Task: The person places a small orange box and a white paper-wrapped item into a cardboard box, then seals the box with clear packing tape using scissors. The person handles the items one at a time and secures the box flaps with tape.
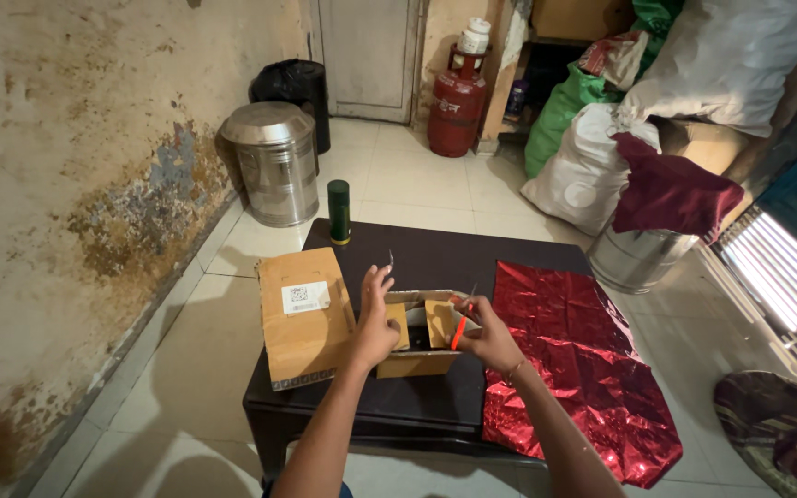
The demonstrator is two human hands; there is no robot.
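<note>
Both hands are busy over a small open cardboard box (417, 337) near the middle of a dark desk (435, 254). The left hand (374, 323) is closed on the box's left side, fingers raised along its flap, with a thin pointed bit showing just above the fingertips; what that bit is cannot be told. The right hand (489, 339) is clenched around a slim orange-handled tool (459, 329), which slants down over the box's right flap, its thin metal tip pointing up. The box sits with its flaps open and its inside dark.

Just left of the box, touching the desk's left edge, lies a flattened piece of cardboard (304, 318) bearing a white label. To the right, a crinkled sheet of red shiny wrapping foil (583, 360) covers the desk's right part and hangs over its front corner. A dark green bottle (339, 212) stands upright at the desk's far left corner, well apart from the hands.
</note>
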